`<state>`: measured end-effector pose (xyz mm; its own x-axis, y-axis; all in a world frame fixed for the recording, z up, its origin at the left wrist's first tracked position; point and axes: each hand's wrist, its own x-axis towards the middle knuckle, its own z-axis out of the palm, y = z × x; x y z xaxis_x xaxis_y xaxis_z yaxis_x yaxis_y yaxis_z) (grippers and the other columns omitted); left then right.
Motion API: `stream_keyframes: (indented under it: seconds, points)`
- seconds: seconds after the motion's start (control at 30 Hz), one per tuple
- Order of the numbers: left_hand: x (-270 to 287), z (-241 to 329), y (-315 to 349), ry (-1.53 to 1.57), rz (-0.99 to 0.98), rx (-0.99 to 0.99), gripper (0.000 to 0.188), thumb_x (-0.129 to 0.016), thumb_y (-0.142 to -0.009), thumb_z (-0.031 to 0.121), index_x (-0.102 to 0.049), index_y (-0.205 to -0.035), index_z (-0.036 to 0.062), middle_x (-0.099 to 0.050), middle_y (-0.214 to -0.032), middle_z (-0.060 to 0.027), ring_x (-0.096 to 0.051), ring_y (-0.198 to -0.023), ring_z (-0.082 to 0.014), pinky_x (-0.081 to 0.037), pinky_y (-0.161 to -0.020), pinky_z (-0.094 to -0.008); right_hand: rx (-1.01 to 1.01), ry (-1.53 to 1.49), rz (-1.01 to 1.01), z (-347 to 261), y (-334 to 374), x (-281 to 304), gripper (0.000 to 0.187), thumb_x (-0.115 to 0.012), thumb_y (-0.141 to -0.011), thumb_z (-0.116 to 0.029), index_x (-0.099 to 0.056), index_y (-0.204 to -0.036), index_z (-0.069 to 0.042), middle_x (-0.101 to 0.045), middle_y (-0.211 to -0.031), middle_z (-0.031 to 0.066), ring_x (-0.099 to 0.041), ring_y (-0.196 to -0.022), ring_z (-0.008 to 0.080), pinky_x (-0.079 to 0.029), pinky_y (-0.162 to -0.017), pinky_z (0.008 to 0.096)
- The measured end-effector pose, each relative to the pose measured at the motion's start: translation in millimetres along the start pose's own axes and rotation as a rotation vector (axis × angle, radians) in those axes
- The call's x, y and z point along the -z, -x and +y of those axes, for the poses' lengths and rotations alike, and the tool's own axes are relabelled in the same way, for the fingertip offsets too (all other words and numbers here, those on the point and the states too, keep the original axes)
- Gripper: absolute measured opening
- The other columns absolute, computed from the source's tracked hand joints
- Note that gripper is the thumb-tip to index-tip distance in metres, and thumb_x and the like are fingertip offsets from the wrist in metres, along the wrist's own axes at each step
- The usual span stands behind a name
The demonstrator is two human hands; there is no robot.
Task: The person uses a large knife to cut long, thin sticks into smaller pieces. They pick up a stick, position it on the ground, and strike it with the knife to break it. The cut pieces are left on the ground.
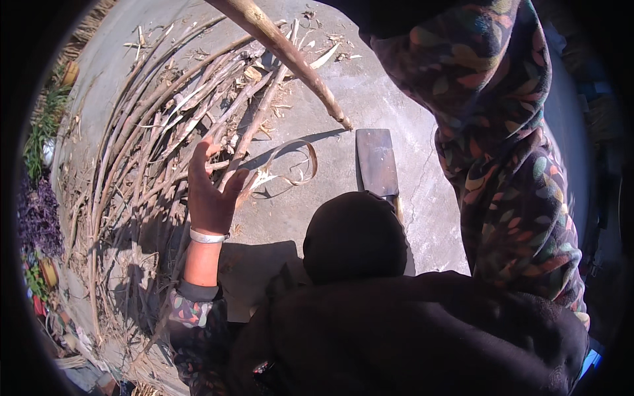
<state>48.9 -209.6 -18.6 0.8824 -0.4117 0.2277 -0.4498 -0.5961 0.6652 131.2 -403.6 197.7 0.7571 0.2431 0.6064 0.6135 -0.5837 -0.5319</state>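
My left hand [212, 188] is over the right side of a pile of branches [142, 142], thumb and fingers apart, and I see nothing held in it. A white band circles that wrist. My right arm [508, 178], in a dark leaf-patterned sleeve, reaches up to the top edge, where its hand is out of view. A thick stick [290, 56] slants down from the top edge, and its upper end is cut off from view. Just right of its lower tip, a wide-bladed cleaver [377, 162] lies on the concrete, its wooden handle partly hidden by a dark rounded shape.
A curled strip of bark [312, 162] lies on the concrete [422, 221] between the branches and the cleaver. Wood chips are scattered near the top. Dark clothing [409, 330] fills the lower middle. Green and purple plants [39, 211] line the far left edge.
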Motion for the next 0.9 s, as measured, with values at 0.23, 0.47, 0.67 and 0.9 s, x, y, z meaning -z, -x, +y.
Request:
stream_keyframes:
  seconds: [0.23,0.47,0.67,0.9]
  points:
    - [-8.8,86.3,-75.5,0.754,0.060,0.008,0.057,-0.061,-0.097,0.023,-0.034,-0.142,0.0018,-0.051,-0.132,-0.0133,-0.048,-0.124,-0.0229,-0.038,-0.102,-0.0364,0.068,-0.057,-0.243,36.0,59.3,-9.0,0.058,-0.046,-0.095,-0.059,-0.064,-0.107,-0.005,-0.067,-0.087,0.0162,-0.067,-0.090,0.0334,-0.052,-0.079,0.0448]
    - [-16.4,85.9,-106.5,0.781,0.037,0.077,0.020,-0.058,-0.099,0.018,-0.057,-0.109,0.0006,-0.067,-0.105,-0.0118,-0.065,-0.093,-0.0153,-0.052,-0.085,-0.0290,-0.716,0.273,-0.141,159.1,283.2,45.6,0.040,-0.052,-0.099,-0.040,-0.060,-0.103,-0.001,-0.065,-0.094,0.0200,-0.063,-0.092,0.0367,-0.050,-0.078,0.0446]
    - [-28.1,78.2,-138.9,0.541,0.292,0.167,0.027,-0.075,-0.088,0.022,-0.062,-0.097,0.0005,-0.065,-0.085,-0.0064,-0.063,-0.073,-0.0108,-0.052,-0.060,-0.0233,-1.325,0.324,-0.452,120.0,500.2,28.8,0.049,-0.064,-0.089,-0.037,-0.050,-0.117,0.001,-0.060,-0.111,0.0253,-0.059,-0.107,0.0401,-0.047,-0.091,0.0459]
    - [-49.4,78.3,-131.9,0.527,0.389,0.085,0.025,-0.076,-0.087,0.022,-0.058,-0.085,0.0044,-0.059,-0.078,-0.0024,-0.057,-0.068,-0.0095,-0.049,-0.061,-0.0249,-1.431,0.287,-0.417,106.1,538.3,-5.3,0.043,-0.065,-0.078,-0.018,-0.049,-0.113,0.000,-0.060,-0.105,0.0241,-0.061,-0.103,0.0418,-0.050,-0.086,0.0472]
